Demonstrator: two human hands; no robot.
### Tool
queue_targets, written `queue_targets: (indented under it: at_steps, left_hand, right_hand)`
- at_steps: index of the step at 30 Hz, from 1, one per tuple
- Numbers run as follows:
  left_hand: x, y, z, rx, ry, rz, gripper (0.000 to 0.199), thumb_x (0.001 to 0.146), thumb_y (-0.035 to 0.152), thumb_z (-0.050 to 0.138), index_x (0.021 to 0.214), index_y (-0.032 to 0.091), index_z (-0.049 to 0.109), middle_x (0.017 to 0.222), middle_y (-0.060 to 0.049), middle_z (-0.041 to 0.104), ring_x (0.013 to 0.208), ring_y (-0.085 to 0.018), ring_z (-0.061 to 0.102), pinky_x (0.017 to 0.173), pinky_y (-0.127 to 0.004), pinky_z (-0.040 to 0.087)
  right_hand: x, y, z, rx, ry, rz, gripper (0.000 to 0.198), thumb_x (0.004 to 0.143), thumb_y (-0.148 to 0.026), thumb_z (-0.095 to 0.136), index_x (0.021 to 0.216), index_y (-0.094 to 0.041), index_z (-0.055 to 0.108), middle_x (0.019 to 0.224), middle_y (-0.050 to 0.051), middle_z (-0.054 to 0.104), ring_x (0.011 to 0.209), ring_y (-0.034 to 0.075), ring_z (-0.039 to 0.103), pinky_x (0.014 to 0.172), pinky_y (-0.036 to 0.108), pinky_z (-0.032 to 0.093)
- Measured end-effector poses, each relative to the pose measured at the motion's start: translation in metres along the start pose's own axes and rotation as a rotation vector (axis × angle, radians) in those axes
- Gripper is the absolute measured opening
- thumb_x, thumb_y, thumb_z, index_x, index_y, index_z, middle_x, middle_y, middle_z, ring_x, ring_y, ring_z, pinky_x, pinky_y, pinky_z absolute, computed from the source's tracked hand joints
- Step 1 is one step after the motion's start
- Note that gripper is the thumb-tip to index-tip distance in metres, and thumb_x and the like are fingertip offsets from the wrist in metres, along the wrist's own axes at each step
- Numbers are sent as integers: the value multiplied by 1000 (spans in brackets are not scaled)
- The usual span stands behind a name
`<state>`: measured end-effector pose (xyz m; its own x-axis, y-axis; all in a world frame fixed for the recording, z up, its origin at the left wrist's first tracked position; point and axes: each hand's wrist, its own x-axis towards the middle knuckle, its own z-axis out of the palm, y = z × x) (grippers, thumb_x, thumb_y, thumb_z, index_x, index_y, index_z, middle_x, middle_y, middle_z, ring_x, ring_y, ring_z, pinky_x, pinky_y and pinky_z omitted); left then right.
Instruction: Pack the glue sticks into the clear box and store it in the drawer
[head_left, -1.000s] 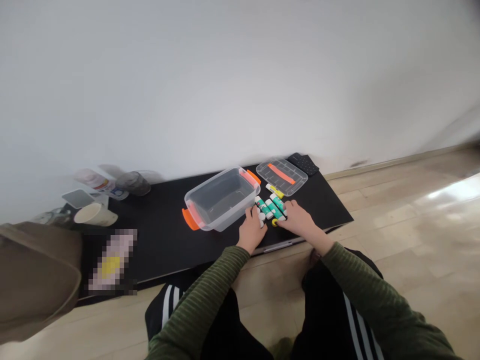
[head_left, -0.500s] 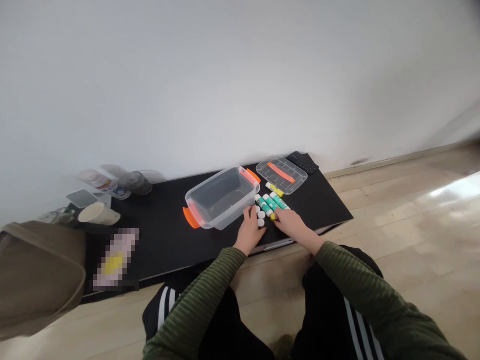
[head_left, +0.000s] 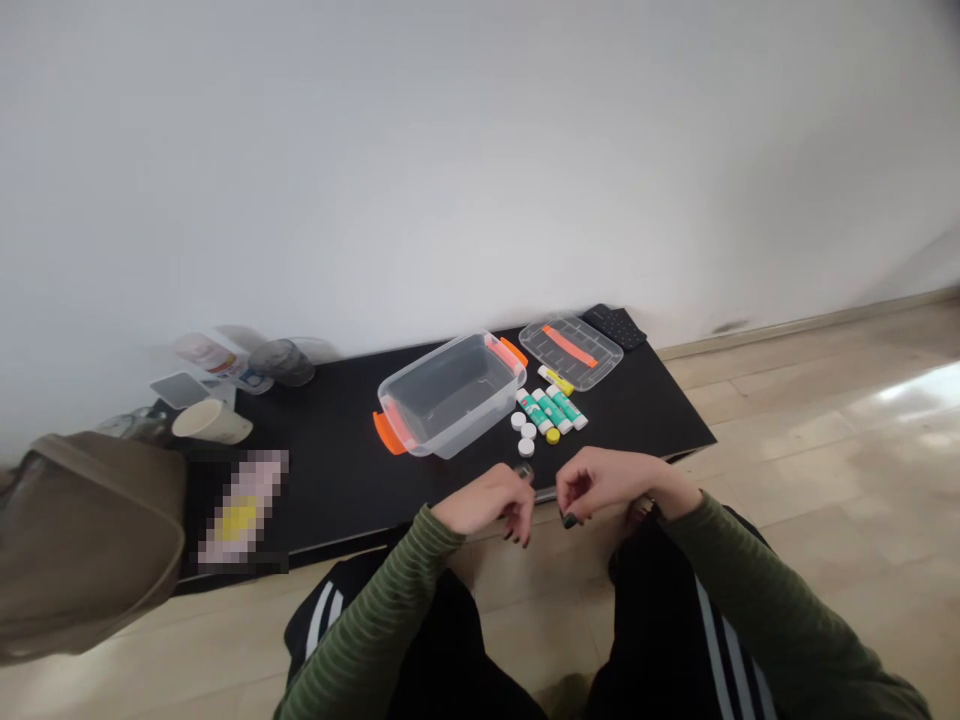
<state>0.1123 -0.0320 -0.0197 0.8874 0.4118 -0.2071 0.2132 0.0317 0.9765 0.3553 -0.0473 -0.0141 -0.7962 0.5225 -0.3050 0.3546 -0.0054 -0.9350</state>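
My left hand (head_left: 491, 500) hangs over the table's front edge, thumb and drooping fingers apart, holding nothing. Close by on the right, my right hand (head_left: 615, 483) has its fingers curled in, with nothing visible in them. Beyond both hands lie three green-and-white glue sticks (head_left: 552, 408) side by side, and a thinner yellow one (head_left: 556, 379) behind them. Three white caps (head_left: 527, 431) and a yellow cap (head_left: 553, 436) rest in front of these. To their left is an uncovered clear plastic box (head_left: 457, 430) with orange latches; its interior looks empty.
The clear lid (head_left: 600, 370) with an orange handle lies behind the sticks, near a black dotted item (head_left: 619, 326). At left are a paper cup (head_left: 214, 422), a dark jar (head_left: 281, 362), a blurred-out pink item (head_left: 251, 490) and a brown bag-like thing (head_left: 97, 550).
Both hands have drawn back from the caps and glue sticks to the table's front edge. The caps and sticks stay on the table, and the view has shifted slightly.
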Motion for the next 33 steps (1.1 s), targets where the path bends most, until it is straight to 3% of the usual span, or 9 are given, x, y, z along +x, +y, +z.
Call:
queue_targets:
  at_steps: [2, 4, 7, 12, 16, 19, 22, 25, 33]
  left_hand:
    - [3, 3, -3, -269, 55, 81, 92, 79, 87, -1, 32, 20, 43, 34, -5, 35, 35, -9, 32, 40, -28, 22]
    - [9, 3, -4, -498, 146, 99, 89, 75, 87, -11, 29, 24, 30, 30, -2, 22, 32, -9, 24, 39, -29, 16]
    - [20, -1, -5, -652, 218, 7, 85, 72, 91, -7, 30, 25, 26, 30, 0, 16, 31, -8, 18, 38, -27, 9]
    - [31, -10, -5, -590, 230, -115, 84, 68, 94, -7, 32, 25, 26, 31, 0, 19, 32, -8, 19, 38, -27, 10]
    - [28, -13, -6, -329, 435, -106, 84, 76, 85, -12, 32, 25, 27, 32, -2, 24, 35, -10, 26, 43, -29, 19]
    - [26, -17, -6, 154, 695, -166, 75, 90, 75, 21, 46, 21, 49, 45, -3, 45, 47, -13, 43, 52, -28, 30]
    - [29, -26, -3, 646, 817, -220, 32, 90, 48, 53, 80, 20, 64, 80, -4, 64, 71, -17, 58, 63, -28, 36]
    - [38, -37, -1, 868, 771, -328, 20, 89, 37, 56, 102, 21, 61, 108, -7, 61, 87, -19, 62, 69, -28, 40]
    - [57, -47, -1, 1004, 640, -509, 31, 90, 42, 58, 111, 20, 56, 117, -10, 58, 100, -24, 64, 74, -31, 46]
  right_hand:
    - [2, -1, -1, 180, 58, -108, 49, 77, -63, 68, 71, -15, 64, 61, 1, 60, 52, 10, 49, 51, 22, 38]
    - [8, 3, -2, 333, 153, -177, 72, 81, -84, 41, 56, -17, 54, 47, 0, 47, 43, 8, 36, 45, 24, 30]
    - [22, 14, -4, 510, 248, -92, 85, 85, -83, -3, 45, -23, 42, 34, -2, 26, 38, 10, 24, 41, 26, 22]
    - [33, 27, -9, 588, 265, 16, 85, 84, -82, -7, 45, -25, 43, 33, -1, 24, 36, 12, 20, 39, 27, 17]
    - [29, 27, -15, 500, 451, 93, 86, 82, -86, -2, 43, -24, 43, 35, 0, 27, 36, 11, 24, 41, 27, 18]
    - [25, 30, -27, 220, 763, 242, 75, 92, -76, 19, 53, -21, 53, 44, 1, 43, 44, 12, 38, 47, 25, 27]
    - [24, 39, -40, -286, 1015, 371, 36, 91, -50, 51, 74, -20, 64, 72, 3, 63, 69, 15, 56, 60, 25, 37]
    - [29, 49, -48, -607, 998, 492, 15, 85, -31, 61, 94, -20, 66, 101, 7, 67, 92, 19, 59, 71, 26, 40]
    - [43, 63, -50, -670, 843, 679, 32, 89, -35, 55, 114, -17, 63, 119, 14, 63, 113, 28, 57, 82, 33, 45]
